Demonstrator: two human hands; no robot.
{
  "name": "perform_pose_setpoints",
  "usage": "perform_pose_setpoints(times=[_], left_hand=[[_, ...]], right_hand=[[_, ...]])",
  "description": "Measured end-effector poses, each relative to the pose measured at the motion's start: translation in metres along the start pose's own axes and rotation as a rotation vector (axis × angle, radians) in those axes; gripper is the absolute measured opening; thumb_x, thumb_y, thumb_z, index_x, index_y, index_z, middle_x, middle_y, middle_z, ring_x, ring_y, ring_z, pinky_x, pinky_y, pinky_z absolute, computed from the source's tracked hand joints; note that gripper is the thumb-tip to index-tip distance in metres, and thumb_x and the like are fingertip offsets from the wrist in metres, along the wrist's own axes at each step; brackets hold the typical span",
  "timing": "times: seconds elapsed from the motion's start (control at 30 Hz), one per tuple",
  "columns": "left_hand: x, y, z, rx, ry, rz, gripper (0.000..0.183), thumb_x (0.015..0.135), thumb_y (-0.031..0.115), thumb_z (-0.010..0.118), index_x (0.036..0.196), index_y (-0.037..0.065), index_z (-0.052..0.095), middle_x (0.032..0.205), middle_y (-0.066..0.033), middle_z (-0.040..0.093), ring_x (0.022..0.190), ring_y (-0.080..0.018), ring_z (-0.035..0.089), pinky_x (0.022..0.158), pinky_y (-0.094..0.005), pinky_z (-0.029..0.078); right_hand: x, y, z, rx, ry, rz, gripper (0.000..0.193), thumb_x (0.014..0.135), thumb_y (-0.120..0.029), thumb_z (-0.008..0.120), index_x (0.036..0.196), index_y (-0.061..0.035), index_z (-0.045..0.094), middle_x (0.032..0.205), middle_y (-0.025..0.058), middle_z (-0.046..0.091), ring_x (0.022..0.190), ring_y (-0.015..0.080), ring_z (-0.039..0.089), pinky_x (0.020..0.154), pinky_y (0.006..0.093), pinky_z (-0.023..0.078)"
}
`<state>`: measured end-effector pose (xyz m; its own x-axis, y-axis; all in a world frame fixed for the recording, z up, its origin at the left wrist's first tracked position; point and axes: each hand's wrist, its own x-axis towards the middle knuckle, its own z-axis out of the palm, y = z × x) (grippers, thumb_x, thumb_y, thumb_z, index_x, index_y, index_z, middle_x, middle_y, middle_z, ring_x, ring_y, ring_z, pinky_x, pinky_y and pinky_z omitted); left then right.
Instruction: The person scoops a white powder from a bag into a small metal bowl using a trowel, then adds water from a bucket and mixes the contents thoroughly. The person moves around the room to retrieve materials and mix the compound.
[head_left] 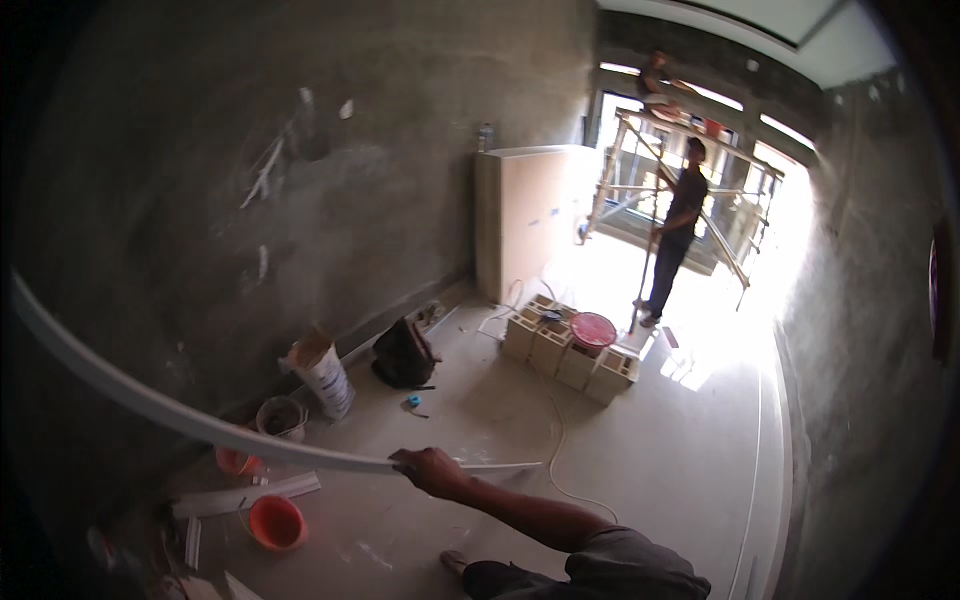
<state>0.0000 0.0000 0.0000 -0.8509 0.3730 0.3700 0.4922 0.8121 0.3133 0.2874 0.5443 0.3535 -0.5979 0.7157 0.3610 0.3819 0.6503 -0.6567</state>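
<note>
My right hand (430, 471) is closed around a long pale strip (300, 455), held out to the left of my body. From the far left edge the strip sweeps past the wall and runs on beyond my hand to a thin end over the floor. The wide lens shows it curved, so its true shape is uncertain. Below it on the floor are an orange-red bucket (277, 523) and a white board-like length (245, 495). No part of my left hand shows.
A white sack (322, 375), a grey bucket (282, 418) and a dark bag (404, 355) line the left wall. Hollow blocks (565, 358) carry a red round basin (593, 331). One person (677, 235) stands holding a pole near scaffolding (735, 250); another (655, 85) sits on top. A cable (560, 450) crosses the floor.
</note>
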Motion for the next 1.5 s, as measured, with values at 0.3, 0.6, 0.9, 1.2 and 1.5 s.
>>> perform_pose_setpoints(times=[0.3,0.6,0.9,1.2,1.5], left_hand=[[-0.189,0.202,-0.062,-0.492,-0.404,-0.513,0.066,0.094,0.050,0.065,0.109,-0.014,0.062,0.098,-0.0292,0.067,0.086,-0.0407,0.062,0.078,-0.0490,0.052],[-0.214,0.405,-0.111,-0.492,-0.291,-0.234,0.064,0.089,0.052,0.071,0.093,-0.011,0.068,0.080,-0.0227,0.065,0.071,-0.0287,0.052,0.069,-0.0468,0.047],[-0.247,0.535,-0.085,-0.557,-0.244,-0.132,0.069,0.098,0.049,0.061,0.075,-0.016,0.059,0.060,-0.0158,0.053,0.060,-0.0254,0.039,0.058,-0.0482,0.041],[-0.208,0.598,-0.038,-0.706,-0.341,-0.203,0.069,0.098,0.049,0.061,0.076,-0.015,0.061,0.066,-0.0204,0.058,0.063,-0.0280,0.044,0.062,-0.0455,0.046],[-0.168,0.650,-0.005,-0.688,-0.392,0.078,0.066,0.097,0.044,0.064,0.070,-0.015,0.058,0.061,-0.0187,0.056,0.057,-0.0250,0.043,0.055,-0.0449,0.041]], right_hand=[[-0.127,0.104,-0.271,-0.056,0.337,0.042,0.019,0.094,-0.020,0.064,0.103,-0.0032,0.064,0.078,0.0224,0.065,0.070,0.0420,0.066,0.065,0.0468,0.052],[-0.149,0.249,-0.442,-0.341,0.493,0.028,0.010,0.092,-0.014,0.061,0.091,-0.0044,0.062,0.088,0.0172,0.064,0.071,0.0336,0.067,0.062,0.0435,0.054],[-0.185,0.314,-0.533,-0.412,0.716,0.071,0.014,0.092,-0.014,0.060,0.103,-0.0077,0.066,0.098,0.0108,0.065,0.073,0.0285,0.068,0.061,0.0405,0.056],[-0.207,0.333,-0.553,-0.181,0.917,0.135,0.019,0.094,-0.022,0.065,0.098,-0.0029,0.068,0.075,0.0149,0.065,0.073,0.0314,0.069,0.066,0.0382,0.053],[-0.210,0.374,-0.530,-0.293,0.685,0.313,0.022,0.095,-0.018,0.064,0.112,-0.0066,0.070,0.085,0.0138,0.069,0.078,0.0302,0.070,0.068,0.0381,0.054]])
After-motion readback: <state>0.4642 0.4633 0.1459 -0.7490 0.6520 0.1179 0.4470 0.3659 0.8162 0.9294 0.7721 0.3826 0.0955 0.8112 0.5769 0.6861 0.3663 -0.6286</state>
